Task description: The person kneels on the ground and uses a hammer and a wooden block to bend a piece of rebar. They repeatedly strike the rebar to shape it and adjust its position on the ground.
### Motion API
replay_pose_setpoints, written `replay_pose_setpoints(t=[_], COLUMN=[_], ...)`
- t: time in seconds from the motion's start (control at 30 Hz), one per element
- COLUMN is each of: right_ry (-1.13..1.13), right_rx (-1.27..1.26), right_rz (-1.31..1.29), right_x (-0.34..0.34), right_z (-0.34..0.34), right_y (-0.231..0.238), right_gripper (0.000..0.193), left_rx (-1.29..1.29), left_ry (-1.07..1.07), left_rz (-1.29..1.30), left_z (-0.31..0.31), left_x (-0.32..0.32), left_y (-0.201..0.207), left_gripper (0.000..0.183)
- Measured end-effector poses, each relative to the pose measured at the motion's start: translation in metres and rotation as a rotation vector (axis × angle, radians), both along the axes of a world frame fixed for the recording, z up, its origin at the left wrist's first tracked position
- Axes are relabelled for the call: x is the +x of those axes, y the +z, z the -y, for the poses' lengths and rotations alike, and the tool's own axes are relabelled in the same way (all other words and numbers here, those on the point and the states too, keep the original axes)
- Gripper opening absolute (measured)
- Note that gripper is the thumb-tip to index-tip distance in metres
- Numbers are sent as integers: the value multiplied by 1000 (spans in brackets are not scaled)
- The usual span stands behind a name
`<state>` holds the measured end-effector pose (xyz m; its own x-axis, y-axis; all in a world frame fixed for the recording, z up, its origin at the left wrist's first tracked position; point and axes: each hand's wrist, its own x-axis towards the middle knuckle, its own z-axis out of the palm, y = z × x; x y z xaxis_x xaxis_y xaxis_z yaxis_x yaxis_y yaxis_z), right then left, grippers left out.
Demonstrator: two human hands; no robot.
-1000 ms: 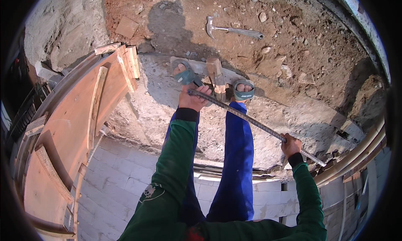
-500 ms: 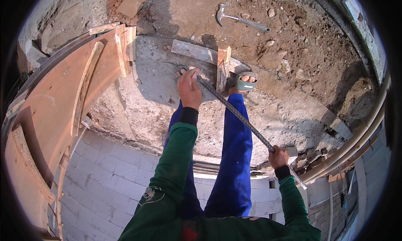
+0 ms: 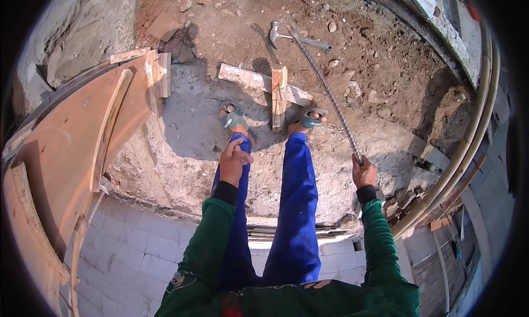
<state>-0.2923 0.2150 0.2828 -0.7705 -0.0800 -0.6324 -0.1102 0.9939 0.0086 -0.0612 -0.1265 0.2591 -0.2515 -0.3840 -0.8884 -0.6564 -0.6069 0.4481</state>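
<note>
My right hand point(image 3: 364, 172) is closed round the near end of a ribbed steel bar point(image 3: 329, 92). The bar slants away to the far left, and its far tip overlaps the claw hammer point(image 3: 300, 38) lying on the dirt; whether they touch I cannot tell. Over my left shin, my left hand point(image 3: 235, 161) holds nothing, its fingers loosely bent and apart. Between my sandalled feet, a short wooden post point(image 3: 279, 96) rises beside a whitish board point(image 3: 248, 77) lying on the ground.
Curved plywood formwork point(image 3: 66, 135) with wooden battens stands along the left. Pale pipes point(image 3: 478, 116) run down the right, next to rubble. Loose stones point(image 3: 355, 89) dot the dirt. Grey block paving point(image 3: 140, 245) lies lower, nearest me, below the concrete ledge point(image 3: 182, 193).
My left hand has let go of the steel bar and drawn back toward me. In my right hand, the bar has swung so its far end reaches the hammer.
</note>
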Motion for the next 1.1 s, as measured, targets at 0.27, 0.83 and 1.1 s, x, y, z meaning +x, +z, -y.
replay_pose_setpoints(t=[0.27, 0.83, 1.1], right_ry=[225, -17, -173], right_rx=[105, -247, -321], right_rz=[-181, 368, 105], right_x=[-185, 43, 79], right_z=[24, 189, 219], right_y=[-60, -210, -250], right_gripper=[44, 105, 73], left_rx=[135, 244, 293], left_ry=[-56, 142, 204], left_rz=[-41, 45, 44], left_z=[-38, -60, -48], left_x=[23, 7, 12], left_y=[2, -6, -12], left_gripper=[31, 24, 24])
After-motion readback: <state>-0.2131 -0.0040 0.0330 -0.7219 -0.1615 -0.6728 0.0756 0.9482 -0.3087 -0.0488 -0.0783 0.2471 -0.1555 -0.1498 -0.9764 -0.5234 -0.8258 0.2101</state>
